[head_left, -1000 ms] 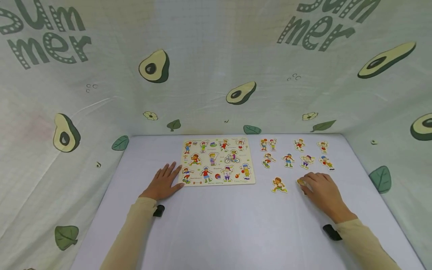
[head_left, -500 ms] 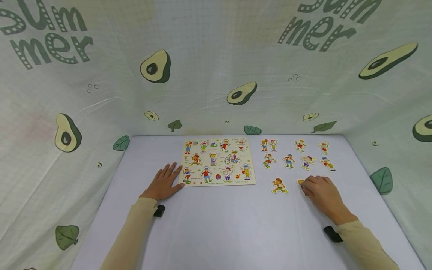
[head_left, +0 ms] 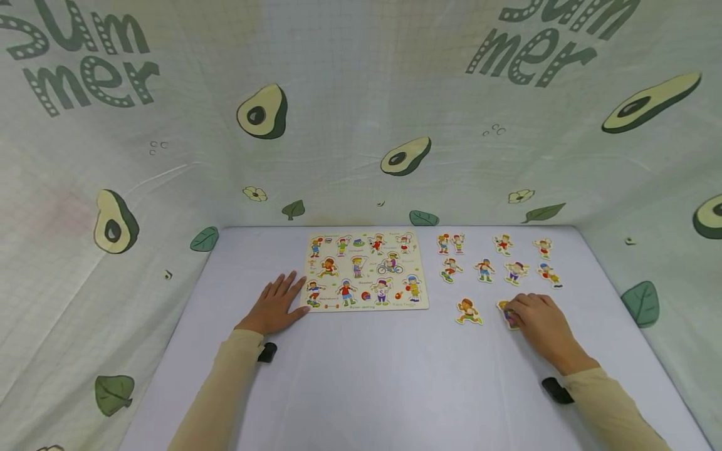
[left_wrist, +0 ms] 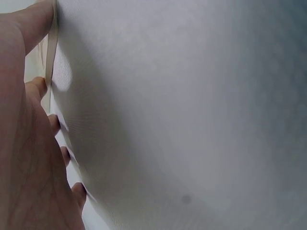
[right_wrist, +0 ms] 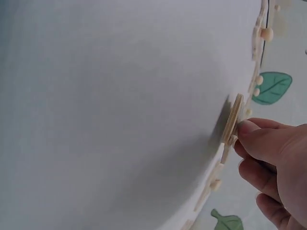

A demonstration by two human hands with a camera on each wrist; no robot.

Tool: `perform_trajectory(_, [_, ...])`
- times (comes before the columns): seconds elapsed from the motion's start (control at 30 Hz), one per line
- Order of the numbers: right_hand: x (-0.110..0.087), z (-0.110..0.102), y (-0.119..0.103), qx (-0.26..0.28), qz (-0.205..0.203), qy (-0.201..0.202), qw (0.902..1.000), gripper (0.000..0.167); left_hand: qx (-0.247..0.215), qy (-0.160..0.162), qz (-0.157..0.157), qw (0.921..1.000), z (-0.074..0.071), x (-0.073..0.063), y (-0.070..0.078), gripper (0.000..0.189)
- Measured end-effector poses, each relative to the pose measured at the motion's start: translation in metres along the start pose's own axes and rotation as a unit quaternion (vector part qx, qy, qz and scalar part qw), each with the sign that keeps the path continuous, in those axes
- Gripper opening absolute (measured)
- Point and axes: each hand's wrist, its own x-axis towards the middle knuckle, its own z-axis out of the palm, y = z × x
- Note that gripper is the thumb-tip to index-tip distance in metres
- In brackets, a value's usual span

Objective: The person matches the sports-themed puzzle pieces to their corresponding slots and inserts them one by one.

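My left hand [head_left: 274,305] lies with spread fingers at the left edge of a wooden puzzle board [head_left: 345,272] printed with sports figures. In the left wrist view, fingertips [left_wrist: 79,191] press on the white cloth, and the thumb reaches the board's edge. Thumb and forefinger of my right hand [head_left: 540,322] pinch a figure-shaped puzzle piece [head_left: 507,315], partly covered by the fingers. The right wrist view shows this wooden piece [right_wrist: 233,120] edge-on, close to the table; whether it touches is unclear. Left of it lies a runner-shaped puzzle piece [head_left: 468,311].
Beyond the right hand, several loose puzzle pieces [head_left: 484,270] lie in two rough rows, with round knobs [right_wrist: 267,34] visible on some. A white cloth [head_left: 366,388] covers the table. Avocado-print fabric [head_left: 333,169] hangs behind and along both sides.
My right hand has shifted slightly, and more of the pinched puzzle piece shows beside the fingers. My left hand stays by the board. The whole head view drifts slightly.
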Motion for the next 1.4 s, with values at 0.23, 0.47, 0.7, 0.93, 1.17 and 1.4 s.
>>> perform_trajectory(0.23, [0.015,-0.012,-0.008,0.003,-0.031,0.036,0.9988,0.019,0.0,0.001,0.002,1.0,0.001,0.003,-0.002,0.083])
perform_trajectory(0.47, [0.044,-0.022,-0.03,0.019,-0.086,0.084,0.9926,0.023,0.005,0.001,0.0,1.0,0.001,0.004,-0.002,0.083])
perform_trajectory(0.7, [0.078,-0.024,-0.056,0.024,-0.123,0.094,0.9876,0.031,-0.004,-0.002,-0.004,1.0,0.001,0.001,-0.001,0.081])
perform_trajectory(0.93, [0.104,-0.025,-0.078,0.017,-0.144,0.099,0.9845,0.029,0.002,-0.005,-0.003,1.0,0.004,0.002,-0.002,0.082])
perform_trajectory(1.17, [0.126,-0.023,-0.096,0.032,-0.161,0.109,0.9803,0.028,0.004,-0.003,-0.002,1.0,0.006,0.003,-0.005,0.083])
perform_trajectory(1.4, [0.14,-0.021,-0.112,0.032,-0.173,0.106,0.9786,0.027,-0.002,-0.004,-0.001,1.0,0.002,0.001,-0.002,0.081])
